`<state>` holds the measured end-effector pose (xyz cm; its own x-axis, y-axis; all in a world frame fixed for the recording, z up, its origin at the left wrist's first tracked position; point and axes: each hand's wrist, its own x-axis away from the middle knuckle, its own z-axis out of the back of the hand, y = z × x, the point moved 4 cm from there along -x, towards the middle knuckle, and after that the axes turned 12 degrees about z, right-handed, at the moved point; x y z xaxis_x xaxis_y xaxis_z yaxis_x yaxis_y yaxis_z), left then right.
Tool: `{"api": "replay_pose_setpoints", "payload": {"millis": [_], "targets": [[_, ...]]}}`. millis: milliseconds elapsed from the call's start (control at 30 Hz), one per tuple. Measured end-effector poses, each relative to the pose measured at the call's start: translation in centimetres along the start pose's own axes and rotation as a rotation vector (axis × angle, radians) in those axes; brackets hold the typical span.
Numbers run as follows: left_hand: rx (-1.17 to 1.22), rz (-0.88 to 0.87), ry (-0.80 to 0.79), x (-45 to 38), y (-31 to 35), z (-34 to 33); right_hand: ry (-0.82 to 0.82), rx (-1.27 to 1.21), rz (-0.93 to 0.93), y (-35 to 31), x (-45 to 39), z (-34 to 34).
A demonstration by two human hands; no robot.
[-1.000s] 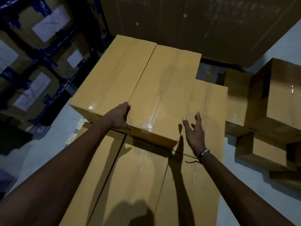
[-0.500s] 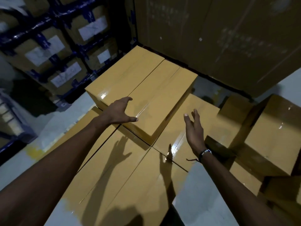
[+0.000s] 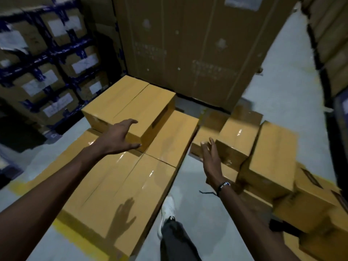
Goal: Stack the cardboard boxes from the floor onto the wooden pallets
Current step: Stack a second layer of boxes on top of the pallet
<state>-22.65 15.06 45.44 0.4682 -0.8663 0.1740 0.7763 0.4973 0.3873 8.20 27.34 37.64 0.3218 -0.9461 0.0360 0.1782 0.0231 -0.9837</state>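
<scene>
Both hands are out in front and carrying nothing; the left hand (image 3: 118,137) hangs over the near corner of the top cardboard box (image 3: 130,106), fingers spread and loosely curved, thumb stretched toward that corner; whether it touches the cardboard, I cannot tell. The right hand (image 3: 211,159) is held edge-on, fingers straight and close together, above the grey floor (image 3: 188,183) between the two groups of boxes. The top box sits on the far left of a flat layer of boxes (image 3: 120,187) laid edge to edge; no pallet shows beneath them. On the right a loose heap of boxes (image 3: 271,157) lies tilted and jumbled on the floor. A white shoe (image 3: 168,208) and dark trouser leg (image 3: 177,242) stand in the gap; a beaded bracelet (image 3: 223,186) circles the right wrist; labelled cartons in blue racking (image 3: 47,59) fill the left wall.
</scene>
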Motion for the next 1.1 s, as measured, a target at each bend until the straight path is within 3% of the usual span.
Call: {"api": "replay_pose_setpoints", "payload": {"millis": [267,500,667,900,1100], "targets": [[0.018,-0.101,-0.039,10.2,16.6,-0.9,0.186,-0.036,-0.092,-1.8,11.5,19.5],[0.071,-0.186,-0.129,12.1,31.3,-9.6,0.321,-0.042,-0.117,0.4,11.9,36.9],[0.205,-0.151,-0.208,9.6,41.3,-17.3,0.385,-0.001,-0.133,3.9,9.7,47.9],[0.308,-0.12,-0.264,5.0,52.6,-23.1,0.399,0.06,-0.201,6.4,4.1,56.7],[0.3,-0.091,-0.339,-2.2,57.4,-27.0,0.4,0.104,-0.264,9.4,-2.1,59.9]]}}
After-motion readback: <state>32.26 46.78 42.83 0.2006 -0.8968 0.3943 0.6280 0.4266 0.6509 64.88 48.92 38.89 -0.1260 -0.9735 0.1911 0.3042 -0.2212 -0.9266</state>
